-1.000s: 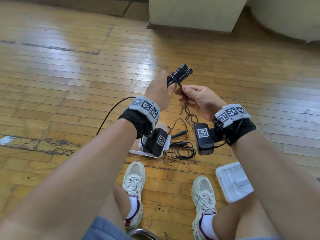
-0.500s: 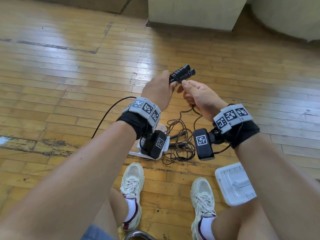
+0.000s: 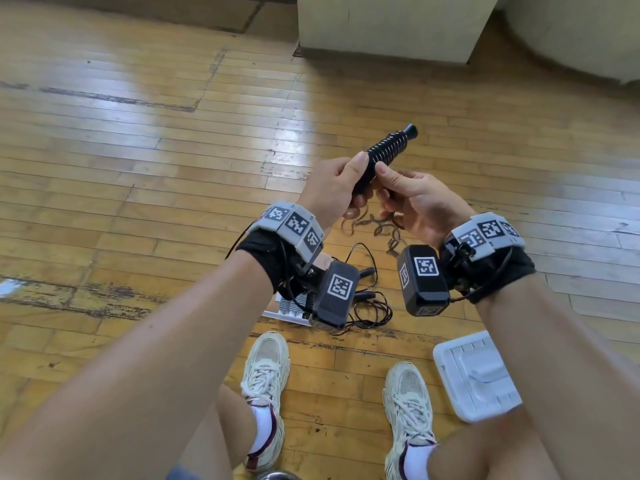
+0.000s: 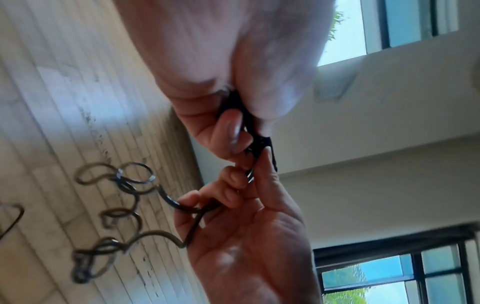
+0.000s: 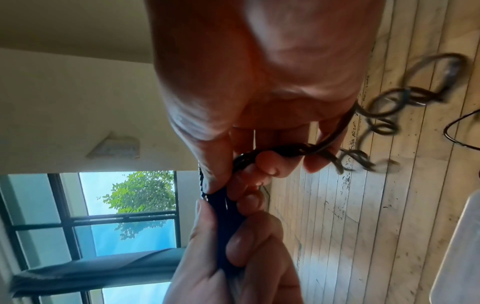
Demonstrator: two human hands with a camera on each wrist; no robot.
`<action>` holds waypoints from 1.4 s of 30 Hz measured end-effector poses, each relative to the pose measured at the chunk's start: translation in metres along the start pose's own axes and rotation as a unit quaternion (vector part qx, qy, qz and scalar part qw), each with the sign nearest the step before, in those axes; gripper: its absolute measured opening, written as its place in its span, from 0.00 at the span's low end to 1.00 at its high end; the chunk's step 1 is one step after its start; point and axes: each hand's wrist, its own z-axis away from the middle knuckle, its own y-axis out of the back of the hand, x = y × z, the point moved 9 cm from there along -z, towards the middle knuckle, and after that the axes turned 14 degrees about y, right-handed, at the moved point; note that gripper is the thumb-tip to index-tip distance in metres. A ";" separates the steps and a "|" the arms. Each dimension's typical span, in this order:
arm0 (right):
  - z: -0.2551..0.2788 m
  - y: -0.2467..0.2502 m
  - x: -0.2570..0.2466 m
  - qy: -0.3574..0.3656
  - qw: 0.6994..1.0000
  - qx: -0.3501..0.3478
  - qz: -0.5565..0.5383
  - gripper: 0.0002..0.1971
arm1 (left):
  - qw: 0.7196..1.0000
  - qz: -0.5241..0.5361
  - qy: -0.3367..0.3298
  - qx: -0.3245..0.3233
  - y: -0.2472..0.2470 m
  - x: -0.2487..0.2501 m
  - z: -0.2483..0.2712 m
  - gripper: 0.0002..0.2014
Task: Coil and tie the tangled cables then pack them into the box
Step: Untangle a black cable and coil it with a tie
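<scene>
Hands meet above the wooden floor (image 3: pixel 138 140): left hand (image 3: pixel 330 188) grips a tightly wound black cable coil (image 3: pixel 384 154), right hand (image 3: pixel 415 199) pinches its curly loose tail (image 4: pixel 124 197). More cables (image 3: pixel 367 306) lie below, a white box (image 3: pixel 474 375) beside the right shoe.

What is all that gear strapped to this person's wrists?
Each bare forearm wears a black wrist wrap topped by a grey band of square black-and-white code markers. Under each wrist hangs a black camera box bearing one such marker, with thin black wires. The right wrist has the same set. No sleeves or gloves.
</scene>
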 end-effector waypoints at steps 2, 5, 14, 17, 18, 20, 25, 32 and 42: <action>-0.001 0.007 0.000 -0.005 1.000 0.022 0.014 0.13 | 0.999 0.028 0.009 -0.019 -0.004 0.000 0.001 0.19; -0.001 0.012 0.001 -0.004 0.999 0.051 0.008 0.18 | 0.998 0.050 0.022 -0.037 -0.009 -0.003 0.001 0.20; 0.002 0.027 -0.002 0.005 0.996 0.080 -0.044 0.33 | 0.997 0.025 0.072 -0.033 -0.020 -0.003 -0.002 0.21; 0.003 0.043 -0.001 0.012 0.990 0.137 -0.008 0.28 | 0.997 -0.074 0.010 0.025 -0.016 0.010 -0.008 0.11; 0.003 0.047 0.000 0.010 0.988 0.151 -0.008 0.27 | 0.990 -0.132 -0.024 0.038 -0.018 0.016 -0.007 0.10; 0.004 0.049 0.003 0.002 0.987 0.161 -0.026 0.26 | 0.956 -0.274 -0.087 0.056 -0.030 0.021 -0.003 0.17; 0.004 0.038 0.003 0.005 0.988 0.144 -0.048 0.23 | 0.851 -0.469 -0.178 0.155 -0.042 0.022 0.005 0.14; 0.006 0.018 0.006 -0.042 0.999 0.021 0.026 0.22 | 0.834 -0.500 -0.128 0.195 -0.022 0.021 -0.001 0.14; 0.006 0.020 0.003 -0.036 0.998 0.000 0.054 0.11 | 0.869 -0.453 -0.100 0.169 -0.015 0.018 -0.001 0.14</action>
